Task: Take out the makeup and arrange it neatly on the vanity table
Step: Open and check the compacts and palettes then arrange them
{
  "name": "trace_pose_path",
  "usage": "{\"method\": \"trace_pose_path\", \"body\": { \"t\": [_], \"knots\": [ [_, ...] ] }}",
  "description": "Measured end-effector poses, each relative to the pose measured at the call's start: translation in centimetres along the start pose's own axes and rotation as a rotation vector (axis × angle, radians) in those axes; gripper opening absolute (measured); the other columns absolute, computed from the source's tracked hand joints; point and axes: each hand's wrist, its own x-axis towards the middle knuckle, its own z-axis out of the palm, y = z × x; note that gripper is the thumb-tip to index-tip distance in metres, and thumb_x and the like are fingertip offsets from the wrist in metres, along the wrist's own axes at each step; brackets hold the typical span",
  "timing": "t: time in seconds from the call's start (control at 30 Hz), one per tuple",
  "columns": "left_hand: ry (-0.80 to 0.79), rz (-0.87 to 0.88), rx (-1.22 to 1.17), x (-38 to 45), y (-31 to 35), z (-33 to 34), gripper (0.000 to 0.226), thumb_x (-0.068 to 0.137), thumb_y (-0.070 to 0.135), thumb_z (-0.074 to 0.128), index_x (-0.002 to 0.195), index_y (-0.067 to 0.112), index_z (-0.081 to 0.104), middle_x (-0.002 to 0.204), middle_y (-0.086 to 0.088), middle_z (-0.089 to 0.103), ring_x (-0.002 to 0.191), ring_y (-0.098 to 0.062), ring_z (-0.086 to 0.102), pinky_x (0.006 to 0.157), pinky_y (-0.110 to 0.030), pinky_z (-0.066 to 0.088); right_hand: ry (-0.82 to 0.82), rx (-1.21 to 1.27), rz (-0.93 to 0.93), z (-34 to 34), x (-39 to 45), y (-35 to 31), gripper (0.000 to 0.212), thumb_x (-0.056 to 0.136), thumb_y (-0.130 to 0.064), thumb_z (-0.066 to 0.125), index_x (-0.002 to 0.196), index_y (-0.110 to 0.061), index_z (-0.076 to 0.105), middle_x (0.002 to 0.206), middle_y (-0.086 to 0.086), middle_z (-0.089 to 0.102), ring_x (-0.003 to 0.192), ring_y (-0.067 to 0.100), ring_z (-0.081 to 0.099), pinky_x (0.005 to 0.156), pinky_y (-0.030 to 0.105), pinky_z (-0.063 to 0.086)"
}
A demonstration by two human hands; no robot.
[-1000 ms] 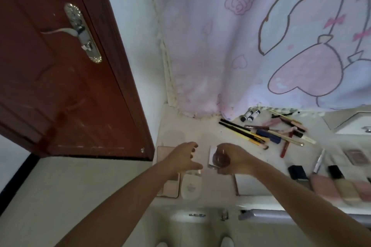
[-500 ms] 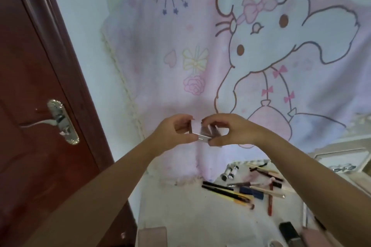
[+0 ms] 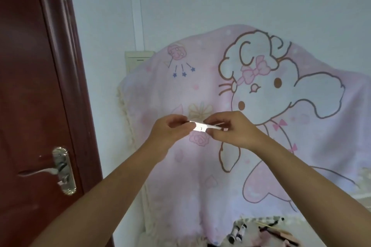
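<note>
Both my hands are raised in front of the pink cartoon blanket (image 3: 261, 106). Between them is a small flat white compact (image 3: 200, 127), seen edge-on. My left hand (image 3: 170, 132) pinches its left end with thumb and fingers. My right hand (image 3: 230, 130) pinches its right end, fingers curled over the top. At the bottom edge a strip of the vanity table (image 3: 220, 240) shows, with two small tubes (image 3: 237, 233) and several pencils and brushes (image 3: 273, 230) lying on it.
A dark red door (image 3: 30, 106) with a silver lever handle (image 3: 60, 170) stands at the left. The blanket hangs over something upright behind the table. A beige wall switch (image 3: 136, 60) sits above the blanket's left corner.
Both hands lifted the compact from the table to chest height and hold it at both ends. The view tilted up, so most of the table dropped out of sight.
</note>
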Motion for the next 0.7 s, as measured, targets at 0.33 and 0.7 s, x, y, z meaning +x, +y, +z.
{"method": "trace_pose_path", "body": {
  "t": [0.33,0.7],
  "knots": [
    [-0.045,0.031,0.05,-1.2,0.5,-1.6,0.011,0.073,0.009,0.073,0.073,0.017,0.067,0.079,-0.006,0.066,0.087,-0.025,0.061,0.096,-0.042,0.046,0.113,-0.48,-0.324,2.1,-0.7,-1.7,0.013,0.074,-0.006,0.068,0.067,0.003,0.061,0.051,0.013,0.054,0.042,0.027,0.045,0.047,0.021,0.026],
    [-0.173,0.063,0.059,-2.2,-2.5,-3.3,0.035,0.078,-0.012,0.06,0.084,0.022,0.065,0.073,0.017,0.072,0.072,0.005,0.066,0.063,-0.008,0.049,0.013,-0.179,-0.119,3.0,0.8,0.5,0.022,0.093,-0.005,0.046,0.077,0.005,0.058,0.059,0.002,0.048,0.049,0.008,0.042,0.051,0.015,0.03]
  ]
}}
